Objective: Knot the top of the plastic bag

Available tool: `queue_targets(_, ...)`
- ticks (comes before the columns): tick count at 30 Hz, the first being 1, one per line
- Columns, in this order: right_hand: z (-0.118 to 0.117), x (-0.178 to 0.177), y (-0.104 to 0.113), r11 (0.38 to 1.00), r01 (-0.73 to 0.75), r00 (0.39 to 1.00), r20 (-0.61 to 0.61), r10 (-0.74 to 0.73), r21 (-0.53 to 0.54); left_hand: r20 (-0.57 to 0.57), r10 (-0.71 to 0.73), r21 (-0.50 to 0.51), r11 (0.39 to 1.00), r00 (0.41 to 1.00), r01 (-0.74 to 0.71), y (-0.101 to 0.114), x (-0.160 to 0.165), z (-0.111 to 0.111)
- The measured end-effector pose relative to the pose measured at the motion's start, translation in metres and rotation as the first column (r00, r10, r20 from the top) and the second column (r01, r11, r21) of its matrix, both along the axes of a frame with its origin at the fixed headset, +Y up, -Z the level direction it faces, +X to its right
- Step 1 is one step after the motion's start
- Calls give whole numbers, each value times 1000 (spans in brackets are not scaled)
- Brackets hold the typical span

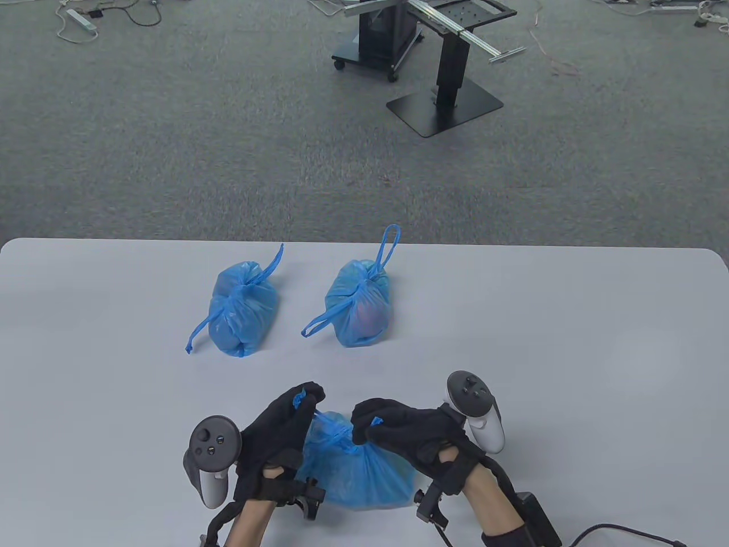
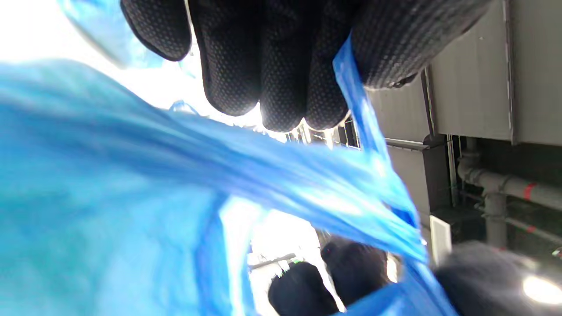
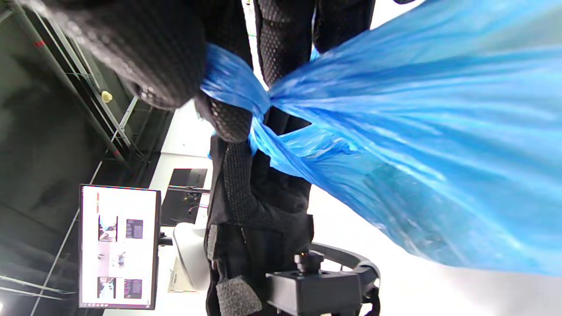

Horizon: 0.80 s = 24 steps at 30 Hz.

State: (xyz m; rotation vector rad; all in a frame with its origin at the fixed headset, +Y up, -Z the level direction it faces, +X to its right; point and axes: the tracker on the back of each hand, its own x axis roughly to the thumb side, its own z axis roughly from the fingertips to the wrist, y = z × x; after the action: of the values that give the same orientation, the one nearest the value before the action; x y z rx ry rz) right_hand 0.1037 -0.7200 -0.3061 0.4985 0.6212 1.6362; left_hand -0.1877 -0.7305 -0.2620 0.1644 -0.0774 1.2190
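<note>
A blue plastic bag (image 1: 356, 476) lies on the white table (image 1: 569, 353) near the front edge, between my hands. Its two top strips cross in a knot (image 1: 337, 432). My left hand (image 1: 296, 407) pinches one strip up and to the left. My right hand (image 1: 370, 426) pinches the other strip on the right of the knot. In the left wrist view the strip (image 2: 351, 96) runs out from between my fingers (image 2: 281, 66). In the right wrist view the strips cross at the bag's gathered neck (image 3: 263, 105) by my fingers (image 3: 153, 57).
Two tied blue bags lie further back on the table, one on the left (image 1: 242, 310) and one in the middle (image 1: 361, 307). Beyond the table's far edge is grey carpet with a black stand (image 1: 447, 102) and cables.
</note>
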Motion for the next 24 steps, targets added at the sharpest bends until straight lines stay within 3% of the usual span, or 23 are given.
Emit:
queue_targets(10, -12, 26, -2, 987, -159, 987, 6, 159, -16, -89, -259, 9, 965, 962, 261, 1, -14, -3)
queue_targets(24, -27, 65, -21, 937, -308, 951, -29, 307, -166, -121, -605, -101, 796, 787, 597, -11, -26, -12)
